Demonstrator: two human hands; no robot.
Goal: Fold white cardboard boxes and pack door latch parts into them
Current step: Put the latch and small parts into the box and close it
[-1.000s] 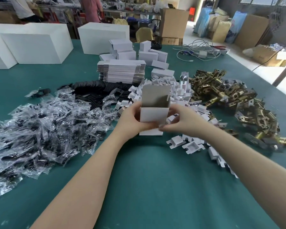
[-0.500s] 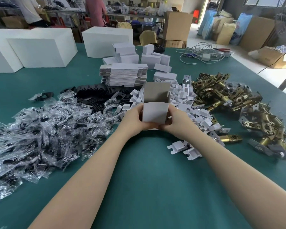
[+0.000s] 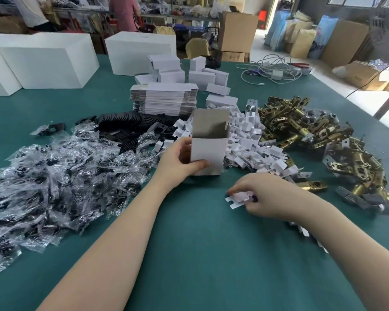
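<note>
**Box upright, insert in hand: where the pack could slip**

Nearest the viewer, on the green desk (image 3: 189,254) in front of the box, the right hand (image 3: 264,198) curls its fingers round one white cardboard insert (image 3: 238,197), pinching it just off the cloth; beyond it the left hand (image 3: 177,160) grips the white box (image 3: 208,151), thumb across its front face, the box standing upright on the desk with its top flap raised and mouth open.

Risks, as I judge them: the box is steadied by one hand only, so a push from the insert going in could tip it or spring its folded bottom; the insert is thin and could go in skewed and jam against the walls; the raised flap could get creased by the right hand on its way in.

Counts: one open box, one insert in hand; right of the box a heap of white inserts (image 3: 252,140), too many to count; further right a pile of brass latches (image 3: 312,135), likewise uncountable; left of the box a spread of clear bagged parts (image 3: 61,171) and, behind those, black plates (image 3: 126,122); behind the box one stack of flat box blanks (image 3: 164,97), then roughly eight closed small boxes (image 3: 200,75); farthest, three large white cartons (image 3: 50,61).
</note>
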